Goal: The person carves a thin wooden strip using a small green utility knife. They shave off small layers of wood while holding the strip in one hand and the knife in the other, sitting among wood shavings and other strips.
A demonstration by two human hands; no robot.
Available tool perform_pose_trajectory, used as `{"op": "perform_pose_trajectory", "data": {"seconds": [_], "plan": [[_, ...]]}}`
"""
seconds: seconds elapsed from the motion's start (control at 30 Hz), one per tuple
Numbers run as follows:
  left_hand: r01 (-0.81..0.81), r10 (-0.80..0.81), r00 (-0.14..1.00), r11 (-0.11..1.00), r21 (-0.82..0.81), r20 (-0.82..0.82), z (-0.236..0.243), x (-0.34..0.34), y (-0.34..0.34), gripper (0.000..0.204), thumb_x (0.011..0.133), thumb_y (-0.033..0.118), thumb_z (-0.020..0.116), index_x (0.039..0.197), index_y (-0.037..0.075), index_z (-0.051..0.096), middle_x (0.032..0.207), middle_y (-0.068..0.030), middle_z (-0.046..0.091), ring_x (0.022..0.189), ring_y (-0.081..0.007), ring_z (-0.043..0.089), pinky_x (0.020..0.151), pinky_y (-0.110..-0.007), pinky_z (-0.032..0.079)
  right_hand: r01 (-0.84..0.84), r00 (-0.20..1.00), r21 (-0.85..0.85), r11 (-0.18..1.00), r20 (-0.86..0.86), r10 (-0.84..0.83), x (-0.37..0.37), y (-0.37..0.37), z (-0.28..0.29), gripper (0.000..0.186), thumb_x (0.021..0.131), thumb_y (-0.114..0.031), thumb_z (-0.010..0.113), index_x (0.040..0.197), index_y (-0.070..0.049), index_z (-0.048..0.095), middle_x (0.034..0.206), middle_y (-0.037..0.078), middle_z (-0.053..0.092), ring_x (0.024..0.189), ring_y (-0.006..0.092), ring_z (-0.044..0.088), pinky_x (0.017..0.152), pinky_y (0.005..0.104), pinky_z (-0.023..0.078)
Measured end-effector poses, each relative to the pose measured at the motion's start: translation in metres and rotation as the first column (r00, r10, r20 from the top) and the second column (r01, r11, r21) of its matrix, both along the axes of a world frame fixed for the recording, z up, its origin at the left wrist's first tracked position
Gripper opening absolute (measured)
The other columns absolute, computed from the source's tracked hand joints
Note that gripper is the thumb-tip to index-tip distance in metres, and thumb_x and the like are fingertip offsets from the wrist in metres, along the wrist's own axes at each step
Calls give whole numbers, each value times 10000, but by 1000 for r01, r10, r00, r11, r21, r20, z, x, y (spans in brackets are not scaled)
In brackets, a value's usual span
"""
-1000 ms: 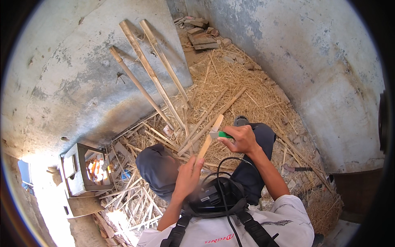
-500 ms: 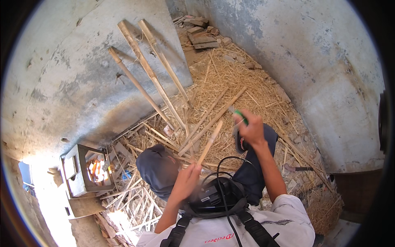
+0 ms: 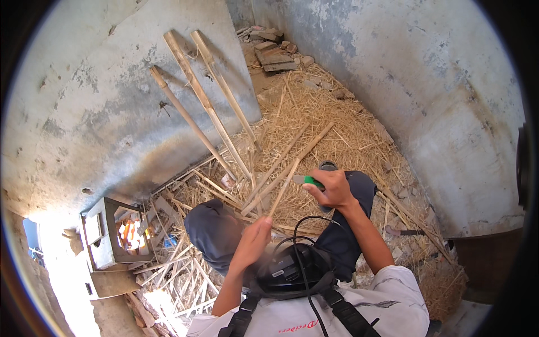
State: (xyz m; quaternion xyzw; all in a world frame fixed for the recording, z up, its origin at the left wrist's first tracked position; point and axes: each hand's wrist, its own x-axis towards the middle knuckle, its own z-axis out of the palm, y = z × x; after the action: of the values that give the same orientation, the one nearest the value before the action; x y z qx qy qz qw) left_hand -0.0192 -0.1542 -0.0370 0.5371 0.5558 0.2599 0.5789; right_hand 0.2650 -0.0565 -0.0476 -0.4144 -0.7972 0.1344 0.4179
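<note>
My left hand (image 3: 255,241) is closed on a thin pale bamboo strip (image 3: 283,188), which points up and away between my bent legs. My right hand (image 3: 332,188) grips a short blade with a green handle (image 3: 313,181), held across the upper part of the strip, its tip at or very near the wood; whether it touches, I cannot tell. Dark-clad legs (image 3: 359,229) lie either side, and a black bag with a looped cable (image 3: 289,269) sits at my waist.
Three bamboo poles (image 3: 207,100) lean on the weathered left wall (image 3: 84,112). Straw and split sticks (image 3: 297,129) cover the floor. Bricks and slabs (image 3: 275,56) are piled in the back corner. A metal box with bright orange contents (image 3: 115,230) stands at left. A rough wall (image 3: 438,123) rises at right.
My right hand with the blade went up and away from me half a second ago, then came back down across the strip. The strip's far end now reaches a little higher.
</note>
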Motion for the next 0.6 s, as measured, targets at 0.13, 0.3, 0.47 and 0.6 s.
{"op": "perform_pose_trajectory", "data": {"seconds": [0.13,0.3,0.47,0.6], "plan": [[21,-10,995,995,102,-103,1,11,4,466,1157,384,452,901,9,560,711,-79,525,693,-192,508,677,-381,439,-76,997,6,997,25,75,-10,-2,-2,289,934,-341,795,911,-66,709,706,101,665,569,297,667,519,398,483],[54,5,977,962,269,-212,-1,22,5,463,1171,366,407,919,2,544,661,-109,519,628,-259,540,640,-413,427,-48,996,-14,999,68,49,-14,-4,-1,308,939,-371,794,902,-78,708,704,88,683,557,291,670,504,401,483],[89,43,936,931,355,-348,5,29,4,418,1173,329,391,973,-7,539,727,-260,543,719,-486,575,665,-511,427,6,998,-14,1000,61,-5,-17,-4,-1,310,935,-379,798,905,-83,711,705,89,689,561,300,673,506,403,489],[99,25,923,949,300,-384,11,29,6,403,1174,322,388,983,-4,530,735,-280,550,744,-524,584,666,-545,421,33,996,-26,999,84,-30,-16,-4,-1,308,931,-377,803,905,-84,712,708,86,689,564,302,673,508,404,492]]}}
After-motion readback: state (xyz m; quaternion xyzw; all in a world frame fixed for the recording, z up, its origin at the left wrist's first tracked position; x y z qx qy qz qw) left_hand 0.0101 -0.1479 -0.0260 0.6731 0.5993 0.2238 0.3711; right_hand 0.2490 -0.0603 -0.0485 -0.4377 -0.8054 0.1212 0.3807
